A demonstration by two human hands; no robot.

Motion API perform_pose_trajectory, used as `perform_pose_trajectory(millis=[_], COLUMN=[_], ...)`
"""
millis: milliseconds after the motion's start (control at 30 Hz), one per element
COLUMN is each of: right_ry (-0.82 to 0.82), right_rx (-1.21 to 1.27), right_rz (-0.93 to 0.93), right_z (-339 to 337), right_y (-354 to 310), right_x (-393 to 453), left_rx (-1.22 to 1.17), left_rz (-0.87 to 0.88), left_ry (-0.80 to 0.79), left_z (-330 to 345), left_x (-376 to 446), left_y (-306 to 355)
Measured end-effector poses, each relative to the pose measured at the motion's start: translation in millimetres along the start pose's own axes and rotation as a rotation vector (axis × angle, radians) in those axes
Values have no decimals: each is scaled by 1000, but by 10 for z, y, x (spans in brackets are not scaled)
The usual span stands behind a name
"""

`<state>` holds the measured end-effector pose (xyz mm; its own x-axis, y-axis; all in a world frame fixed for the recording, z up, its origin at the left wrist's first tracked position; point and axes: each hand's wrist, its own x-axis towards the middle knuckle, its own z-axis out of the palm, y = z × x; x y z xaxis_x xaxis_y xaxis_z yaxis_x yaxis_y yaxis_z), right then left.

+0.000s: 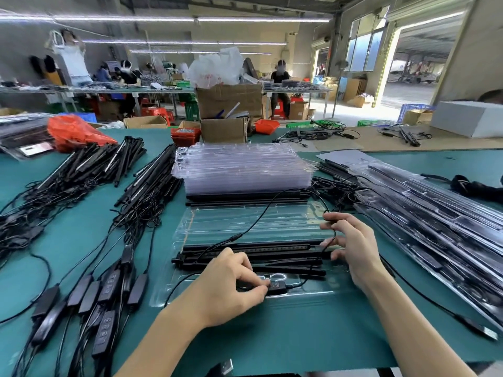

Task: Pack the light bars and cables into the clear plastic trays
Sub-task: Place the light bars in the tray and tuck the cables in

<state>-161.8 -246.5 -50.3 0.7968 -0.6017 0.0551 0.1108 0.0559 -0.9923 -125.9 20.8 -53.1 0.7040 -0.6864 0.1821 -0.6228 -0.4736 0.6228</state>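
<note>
While the open clear tray [245, 224] lies flat on the green table [299, 336] directly before the person, its near half holds black light bars [245, 250] laid crosswise; the far half shows no contents. The left hand [231, 284] pinches the black inline controller [277, 287] between thumb and fingertips, pressing it toward the tray's near channel. The right hand [351, 246], at three o'clock of the tray, has fingers spread and loosely curled, with the thin cable [272, 208] running through them; whether it is firmly gripped cannot be told.

Judged handling: bars light and rigid, best lifted near the ends; cable limp and springy, liable to loop out of its slot, best taken at the controller or plug; tray thin, flexible, slippery.

A stack of empty trays [242, 170] stands at twelve o'clock. Filled trays [424, 213] lie at two o'clock. Loose bars with cables [89, 164] heap at ten o'clock.
</note>
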Motion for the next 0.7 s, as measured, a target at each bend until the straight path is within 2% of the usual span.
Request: perform_pose_trajectory(millis=[133,267,500,700], right_ry=[29,19,-2,-10], right_rx=[25,12,-14,2], right_rz=[-5,-19,-43,-60], right_z=[-48,-54,-32,-22], right_y=[42,57,37,12], right_x=[31,34,-4,-24], left_rx=[48,55,87,275], left_rz=[-66,-127,-219,-275], left_ry=[-19,29,-42,-54], left_z=[-45,-56,56,60], left_x=[122,277,389,410], left_y=[70,124,150,178])
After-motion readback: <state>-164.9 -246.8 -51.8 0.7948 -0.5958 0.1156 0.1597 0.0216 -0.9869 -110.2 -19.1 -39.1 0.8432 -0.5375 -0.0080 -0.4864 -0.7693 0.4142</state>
